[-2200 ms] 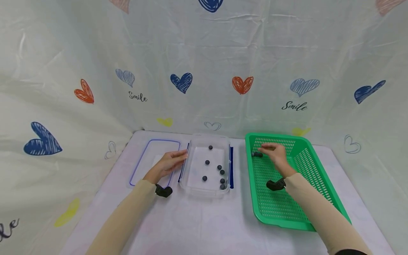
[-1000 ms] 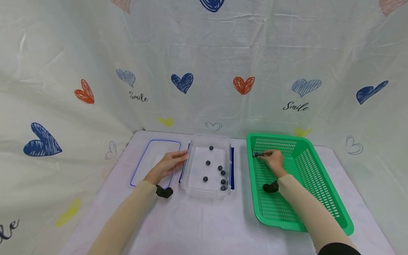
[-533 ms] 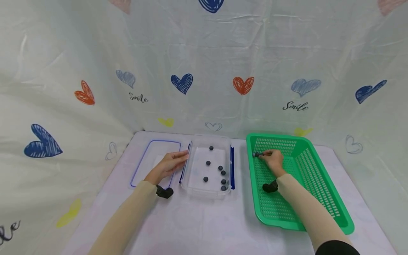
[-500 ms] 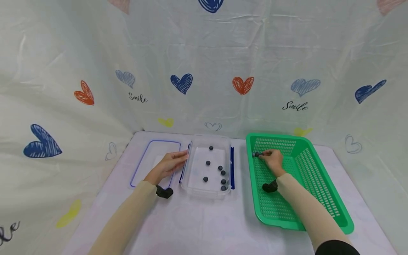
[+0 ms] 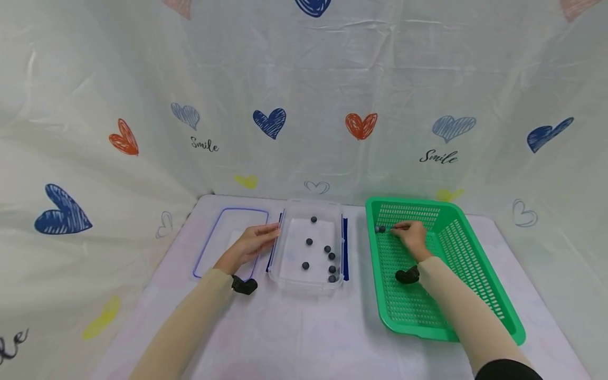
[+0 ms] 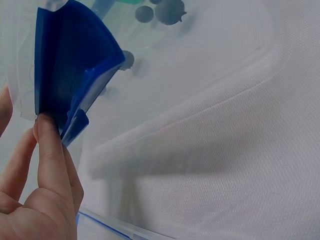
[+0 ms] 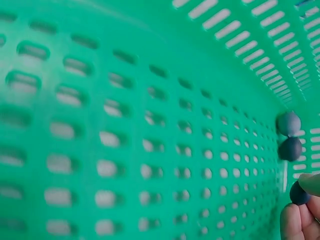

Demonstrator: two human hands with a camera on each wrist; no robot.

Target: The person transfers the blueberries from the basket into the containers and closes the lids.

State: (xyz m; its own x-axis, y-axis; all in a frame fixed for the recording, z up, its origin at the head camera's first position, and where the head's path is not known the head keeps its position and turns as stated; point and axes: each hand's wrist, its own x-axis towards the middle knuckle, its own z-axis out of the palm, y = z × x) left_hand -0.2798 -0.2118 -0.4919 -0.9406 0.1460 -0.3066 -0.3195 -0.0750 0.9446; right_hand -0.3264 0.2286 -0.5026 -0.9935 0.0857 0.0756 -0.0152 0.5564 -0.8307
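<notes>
My right hand [image 5: 397,228] is inside the green slotted basket [image 5: 456,253], near its far left wall. In the right wrist view its fingertips [image 7: 295,220] pinch a small dark ball [image 7: 299,193]. Two more dark balls [image 7: 289,136] lie against the basket wall just beyond, also seen as the loose balls [image 5: 380,229] in the head view. My left hand [image 5: 272,234] lies flat, its straight fingers [image 6: 50,150] touching the blue clasp [image 6: 70,75] on the left side of the clear plastic container [image 5: 304,287]. Several dark balls [image 5: 309,241] lie inside that container.
The container's clear lid [image 5: 223,224] with a blue rim lies flat to the left, partly under my left hand. Everything stands on a pale table [image 5: 294,332]. A heart-printed sheet [image 5: 304,105] closes off the back and sides.
My right hand drew its fingers onto a ball by the basket's left wall and has shifted slightly right. The left hand has stayed on the container.
</notes>
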